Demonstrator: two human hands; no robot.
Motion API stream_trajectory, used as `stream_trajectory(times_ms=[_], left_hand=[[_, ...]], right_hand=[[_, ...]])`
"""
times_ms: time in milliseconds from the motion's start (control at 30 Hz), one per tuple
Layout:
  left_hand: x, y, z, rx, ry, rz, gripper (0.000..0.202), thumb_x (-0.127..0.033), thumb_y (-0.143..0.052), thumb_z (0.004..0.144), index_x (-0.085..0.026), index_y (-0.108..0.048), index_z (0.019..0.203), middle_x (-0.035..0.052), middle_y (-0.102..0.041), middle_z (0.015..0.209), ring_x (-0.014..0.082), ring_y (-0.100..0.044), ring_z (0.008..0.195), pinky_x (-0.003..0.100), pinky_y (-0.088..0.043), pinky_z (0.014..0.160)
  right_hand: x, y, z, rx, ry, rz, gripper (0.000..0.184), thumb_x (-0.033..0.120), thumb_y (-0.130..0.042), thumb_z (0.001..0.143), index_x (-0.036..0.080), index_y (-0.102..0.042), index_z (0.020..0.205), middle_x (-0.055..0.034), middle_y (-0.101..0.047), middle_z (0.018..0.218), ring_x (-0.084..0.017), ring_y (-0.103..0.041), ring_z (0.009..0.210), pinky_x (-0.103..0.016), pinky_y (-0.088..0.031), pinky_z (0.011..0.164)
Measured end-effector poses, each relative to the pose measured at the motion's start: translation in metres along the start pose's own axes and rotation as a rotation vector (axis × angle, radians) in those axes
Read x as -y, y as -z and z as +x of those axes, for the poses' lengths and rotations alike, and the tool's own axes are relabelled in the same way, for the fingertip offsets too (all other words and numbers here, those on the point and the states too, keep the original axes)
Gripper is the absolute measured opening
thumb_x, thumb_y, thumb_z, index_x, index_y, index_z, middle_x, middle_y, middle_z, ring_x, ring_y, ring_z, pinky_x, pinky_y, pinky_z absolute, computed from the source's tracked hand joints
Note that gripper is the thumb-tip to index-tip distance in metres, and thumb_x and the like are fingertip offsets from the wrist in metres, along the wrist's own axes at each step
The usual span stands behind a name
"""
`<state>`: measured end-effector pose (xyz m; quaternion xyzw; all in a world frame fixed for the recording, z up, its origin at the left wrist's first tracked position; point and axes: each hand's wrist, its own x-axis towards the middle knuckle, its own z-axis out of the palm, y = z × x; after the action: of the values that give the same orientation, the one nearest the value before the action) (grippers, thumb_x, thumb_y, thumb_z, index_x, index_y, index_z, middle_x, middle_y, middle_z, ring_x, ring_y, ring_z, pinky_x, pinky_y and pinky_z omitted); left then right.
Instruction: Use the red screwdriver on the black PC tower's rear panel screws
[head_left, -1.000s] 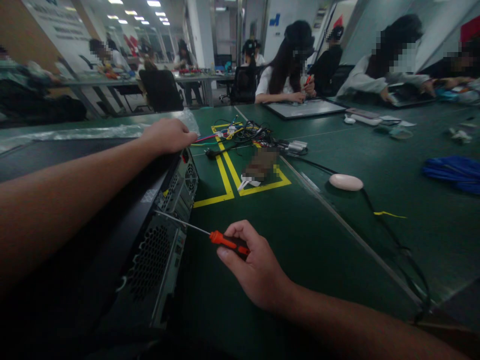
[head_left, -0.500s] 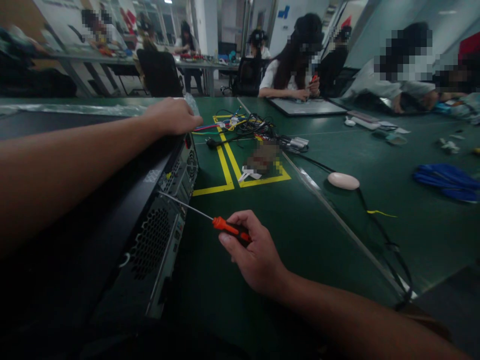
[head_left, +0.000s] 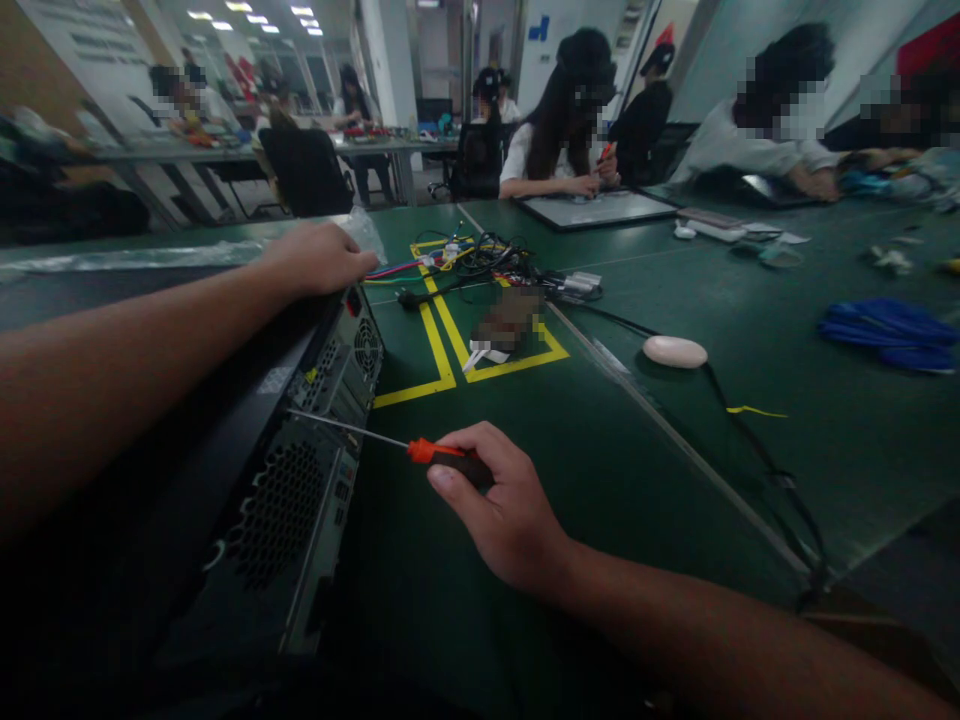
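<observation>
A black desktop computer case (head_left: 217, 440) lies on its side at my left, its rear panel with a honeycomb grille (head_left: 281, 510) and a round fan opening turned to the right. My left hand (head_left: 319, 258) grips the case's far upper corner, and some of its fingers are out of sight behind the edge. In my right hand (head_left: 502, 495) is an orange and black screwdriver (head_left: 426, 451), held closed between thumb and fingers. Its long thin shaft points left, with the tip at the upper edge of the rear panel, above the grille. Any screw there is too small to make out.
Beyond the case, a tangle of cables (head_left: 487, 258) lies by yellow tape marks (head_left: 420, 392). A pale oval object (head_left: 675, 351), a black cord and a blue bundle (head_left: 885, 335) are on the right. Across the green table (head_left: 660, 460) sit other people, one holding a red-tipped tool.
The view has shifted, so the scene sits slightly farther left. The screwdriver handle has turned a little in my right hand, its tip staying at the same panel edge. My left hand stays on the corner.
</observation>
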<state>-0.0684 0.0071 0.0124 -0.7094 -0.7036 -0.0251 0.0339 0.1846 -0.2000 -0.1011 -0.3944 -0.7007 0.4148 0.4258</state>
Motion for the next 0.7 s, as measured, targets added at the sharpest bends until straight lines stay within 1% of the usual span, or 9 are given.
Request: stream_trajectory(times_ms=[100,167,233,300,333,400,467,567,700], left_hand=[[-0.0009,0.0002,-0.0005,-0.007,0.005,0.034,0.059,-0.054,-0.041,0.093,-0.013,-0.079,0.113,0.0147,-0.072,0.114,0.0288,-0.06,0.1,0.04,-0.047,0.09],[-0.0014,0.0005,-0.0012,-0.01,0.011,0.035,0.059,-0.055,-0.041,0.092,-0.014,-0.079,0.111,0.0139,-0.073,0.113,0.0295,-0.06,0.098,0.04,-0.047,0.088],[-0.0014,0.0007,-0.0016,-0.006,0.015,0.042,0.059,-0.055,-0.041,0.091,-0.015,-0.079,0.109,0.014,-0.073,0.11,0.0309,-0.061,0.096,0.042,-0.047,0.085],[-0.001,0.0007,-0.0016,0.004,0.011,0.047,0.057,-0.055,-0.04,0.09,-0.015,-0.079,0.105,0.0139,-0.073,0.106,0.0315,-0.061,0.094,0.043,-0.047,0.083],[-0.0006,0.0006,-0.0014,0.009,0.011,0.048,0.056,-0.054,-0.04,0.09,-0.015,-0.079,0.104,0.0137,-0.073,0.105,0.0316,-0.061,0.093,0.043,-0.047,0.082],[0.0,0.0001,-0.0006,0.01,0.018,0.049,0.056,-0.054,-0.04,0.09,-0.016,-0.079,0.104,0.0134,-0.073,0.106,0.0318,-0.061,0.094,0.044,-0.048,0.082],[0.0004,-0.0004,0.0003,0.003,0.034,0.06,0.057,-0.055,-0.04,0.09,-0.016,-0.078,0.107,0.0131,-0.073,0.109,0.0325,-0.061,0.096,0.044,-0.048,0.082],[-0.0005,-0.0004,0.0008,0.004,0.029,0.078,0.059,-0.053,-0.038,0.092,-0.015,-0.078,0.112,0.0141,-0.073,0.113,0.034,-0.062,0.101,0.044,-0.048,0.085],[-0.002,0.001,-0.0004,0.006,0.007,0.086,0.063,-0.051,-0.035,0.094,-0.01,-0.078,0.115,0.0182,-0.072,0.117,0.0344,-0.062,0.101,0.045,-0.048,0.089]], right_hand=[[0.0025,0.0003,0.0015,0.031,0.031,0.036,0.015,0.028,-0.057,0.101,0.02,-0.069,0.099,-0.0018,-0.063,0.089,-0.017,-0.059,0.082,-0.031,-0.045,0.076],[0.0043,-0.0009,0.0004,0.06,0.02,0.082,0.016,0.029,-0.054,0.102,0.02,-0.067,0.103,-0.0007,-0.063,0.085,-0.016,-0.059,0.077,-0.03,-0.044,0.071],[0.0058,-0.0023,-0.002,0.073,-0.024,0.119,0.015,0.031,-0.062,0.096,0.021,-0.061,0.108,0.0022,-0.061,0.081,-0.015,-0.057,0.07,-0.028,-0.042,0.065],[0.0065,-0.0032,-0.0043,0.071,-0.057,0.132,0.027,0.028,-0.071,0.087,0.023,-0.055,0.108,0.0049,-0.059,0.078,-0.013,-0.055,0.064,-0.027,-0.04,0.061],[0.0066,-0.0033,-0.0051,0.065,-0.058,0.13,0.029,0.024,-0.072,0.084,0.024,-0.053,0.106,0.0056,-0.058,0.077,-0.013,-0.054,0.063,-0.026,-0.039,0.061],[0.0064,-0.003,-0.0058,0.049,-0.028,0.129,0.025,0.018,-0.069,0.083,0.024,-0.052,0.1,0.0054,-0.058,0.078,-0.013,-0.053,0.064,-0.026,-0.04,0.062],[0.006,-0.0021,-0.0055,0.044,-0.002,0.134,0.02,0.016,-0.066,0.086,0.024,-0.052,0.097,0.0049,-0.057,0.079,-0.013,-0.051,0.064,-0.026,-0.04,0.064],[0.006,-0.0008,-0.0049,0.064,-0.009,0.132,0.017,0.019,-0.067,0.088,0.024,-0.053,0.096,0.0052,-0.055,0.078,-0.012,-0.05,0.064,-0.027,-0.04,0.064],[0.0063,-0.0002,-0.0047,0.066,-0.03,0.109,0.016,0.022,-0.068,0.089,0.023,-0.054,0.096,0.0054,-0.054,0.078,-0.012,-0.048,0.062,-0.027,-0.039,0.063]])
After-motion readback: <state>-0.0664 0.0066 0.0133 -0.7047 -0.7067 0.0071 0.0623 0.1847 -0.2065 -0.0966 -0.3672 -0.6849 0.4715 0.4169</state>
